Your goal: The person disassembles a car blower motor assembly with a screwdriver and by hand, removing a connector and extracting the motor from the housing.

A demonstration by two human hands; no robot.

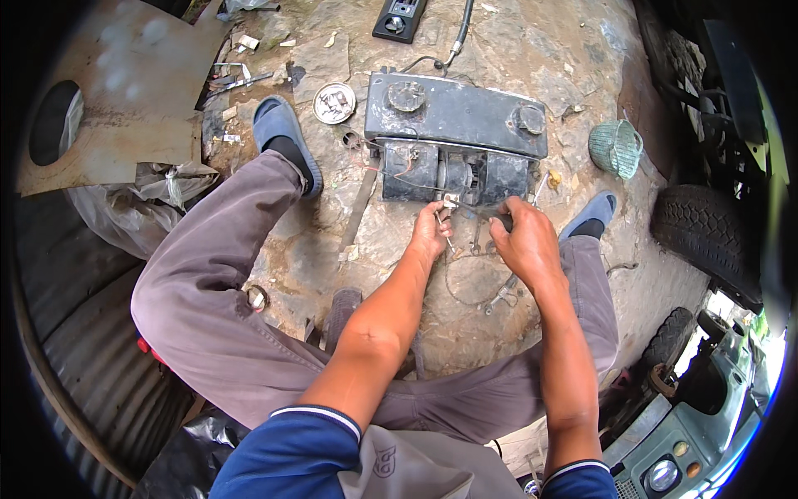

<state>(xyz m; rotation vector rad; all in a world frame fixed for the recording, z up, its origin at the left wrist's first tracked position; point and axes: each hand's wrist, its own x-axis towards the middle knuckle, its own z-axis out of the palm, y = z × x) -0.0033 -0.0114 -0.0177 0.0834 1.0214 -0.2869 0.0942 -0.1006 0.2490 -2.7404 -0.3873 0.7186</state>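
Working with left hand (436, 231) and right hand (528, 241) at black unit (465, 108)
Clamping metal part (450, 201) in left fingers, curling right fingers round dark object (504, 222), at near edge of unit, set on ground (291, 237) between blue sandals (283, 125)

place: a rough vehicle repair yard
ground (316, 237): uneven, stony, scattered with scraps (248, 41)
to my right: a treaded tyre (706, 237) and a green vehicle front (702, 437) with its headlamp (663, 475)
to my left: corrugated metal (79, 358) and a cut sheet panel (125, 91)
before me: a scuffed black machine part (461, 116)
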